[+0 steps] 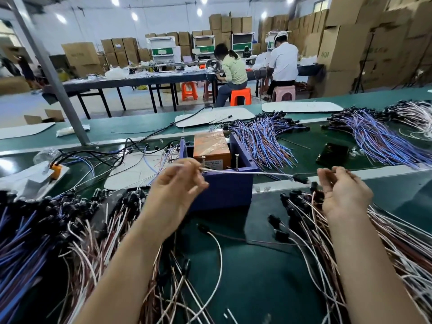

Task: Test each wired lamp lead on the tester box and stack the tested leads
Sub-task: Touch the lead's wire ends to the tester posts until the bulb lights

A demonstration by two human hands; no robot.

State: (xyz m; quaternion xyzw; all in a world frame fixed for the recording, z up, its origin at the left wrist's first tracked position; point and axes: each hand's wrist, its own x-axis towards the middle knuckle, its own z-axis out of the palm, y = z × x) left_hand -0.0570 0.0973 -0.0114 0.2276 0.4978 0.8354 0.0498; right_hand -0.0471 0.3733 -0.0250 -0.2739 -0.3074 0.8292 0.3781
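Hands: two, the left hand and the right hand.
Tester box: one.
Upright screws on its rim: two.
Lead stretched between the hands: one.
Heaps of leads on the surface: four, namely the near left heap, near right heap, far middle heap and far right heap.
White mats: four.
Seated people: two.
Orange stools: two.
Dark flat slab: one.

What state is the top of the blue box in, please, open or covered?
Open: the blue box has no lid, and the orange block inside it shows from above.
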